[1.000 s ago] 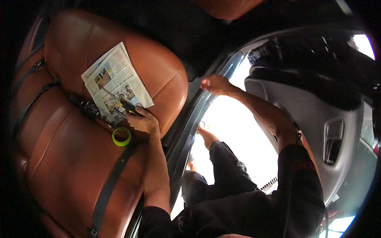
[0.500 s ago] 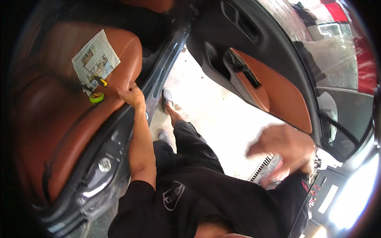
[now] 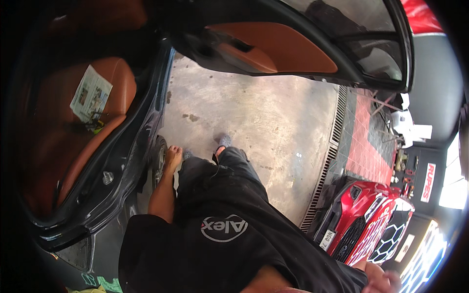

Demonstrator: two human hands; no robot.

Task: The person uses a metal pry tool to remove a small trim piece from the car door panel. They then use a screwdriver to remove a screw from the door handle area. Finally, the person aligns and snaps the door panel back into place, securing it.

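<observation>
Car (image 3: pixel 122 171) at left, door (image 3: pixel 298 46) open

Newspaper (image 3: pixel 91 95) lies on the seat (image 3: pixel 125 85). Left hand (image 3: pixel 174 157) hangs near the wheel (image 3: pixel 159 161); right hand (image 3: pixel 378 279), blurred, is well apart at lower right. Whether either grips anything, I cannot tell.

I can make out pale lettering (image 3: pixel 224 228) inside an oval on my black shirt (image 3: pixel 234 259), red capitals on a white sign (image 3: pixel 428 183), and characters on the red car (image 3: pixel 359 207)'s white plate (image 3: pixel 328 240), but the newspaper (image 3: pixel 92 95)'s print is too small.
</observation>
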